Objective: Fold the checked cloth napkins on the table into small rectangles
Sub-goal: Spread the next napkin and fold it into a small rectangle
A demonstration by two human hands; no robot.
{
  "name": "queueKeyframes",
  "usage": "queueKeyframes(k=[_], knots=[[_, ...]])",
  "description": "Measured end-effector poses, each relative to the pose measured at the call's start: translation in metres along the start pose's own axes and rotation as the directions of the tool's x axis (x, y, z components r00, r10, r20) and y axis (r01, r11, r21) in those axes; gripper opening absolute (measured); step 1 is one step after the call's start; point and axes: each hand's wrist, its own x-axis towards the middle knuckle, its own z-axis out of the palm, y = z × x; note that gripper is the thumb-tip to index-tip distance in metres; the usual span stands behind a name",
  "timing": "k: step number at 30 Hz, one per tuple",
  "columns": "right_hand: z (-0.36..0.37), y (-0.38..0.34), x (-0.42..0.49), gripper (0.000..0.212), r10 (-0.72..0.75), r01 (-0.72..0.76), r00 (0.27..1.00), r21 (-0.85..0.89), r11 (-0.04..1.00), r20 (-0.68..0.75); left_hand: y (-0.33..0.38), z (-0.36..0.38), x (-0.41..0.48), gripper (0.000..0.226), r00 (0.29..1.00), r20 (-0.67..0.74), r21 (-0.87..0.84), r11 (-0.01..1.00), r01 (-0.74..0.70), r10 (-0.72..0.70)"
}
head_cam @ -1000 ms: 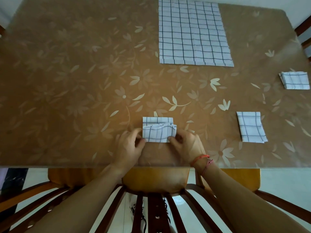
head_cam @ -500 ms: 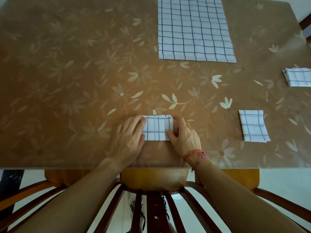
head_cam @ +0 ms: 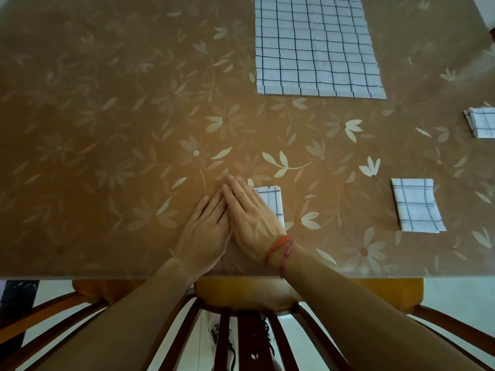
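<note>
Brown table point(head_cam: 107, 129) with a pale flower-and-leaf print and a glossy top fills most of the frame; its near edge runs across the lower third. Below the edge there is a wooden chair point(head_cam: 249, 336) with a slatted back and a yellow-orange seat. Pale floor shows to either side, and a dark-laced shoe point(head_cam: 227, 341) shows between the slats.

Working napkin point(head_cam: 272, 202): white with a dark thin check, folded into a small rectangle. It lies flat on the table at lower centre of the frame, near the table's near edge. Only its right part and top edge show; the rest is under the right hand. Layered edges are visible along its top.

Right hand point(head_cam: 251, 220) lies flat, palm down, on the napkin, fingers straight and together, pointing to the upper left. It presses and is not gripping. Two string bracelets point(head_cam: 280, 249), orange-red and pink, are on that wrist.

Left hand point(head_cam: 203, 234) is also flat, fingers straight, just left of the right hand. Its fingertips touch or tuck under the right hand's fingers. It holds nothing, and I cannot tell if it touches the napkin.

Large checked napkin point(head_cam: 316, 46) is at top centre-right, spread flat, with more than one layer showing at its lower left corner.

Folded napkin point(head_cam: 416, 204) is at right of the frame, a small rectangle well apart from the hands.

Second folded napkin point(head_cam: 482, 125) is at the right edge, cut off by the frame.
</note>
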Motion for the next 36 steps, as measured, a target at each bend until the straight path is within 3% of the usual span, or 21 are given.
queueKeyframes(k=[5, 11, 23, 28, 36], knots=[[0.015, 0.009, -0.002, 0.053, 0.071, -0.072, 0.997, 0.098, 0.993, 0.013, -0.003, 0.007, -0.003, 0.048, 0.998, -0.043, 0.002, 0.999, -0.037, 0.037], [0.015, 0.012, -0.005, 0.055, 0.089, -0.080, 0.994, -0.139, 0.987, 0.062, -0.003, 0.006, -0.002, 0.049, 0.999, -0.043, -0.010, 1.000, -0.002, 0.002], [-0.008, 0.054, -0.038, 0.066, 0.287, -0.241, 0.952, -0.325, 0.914, 0.102, -0.002, 0.000, 0.001, 0.052, 1.000, 0.018, -0.034, 0.999, 0.013, -0.013], [-0.008, 0.051, -0.037, 0.067, 0.303, -0.252, 0.946, -0.326, 0.911, 0.118, -0.001, -0.006, 0.003, 0.051, 0.998, 0.052, -0.045, 0.998, 0.036, -0.034], [-0.028, 0.040, -0.024, 0.068, 0.313, -0.276, 0.934, -0.211, 0.938, 0.170, 0.002, -0.030, 0.022, 0.050, 0.994, 0.071, -0.213, 0.972, 0.099, -0.086]])
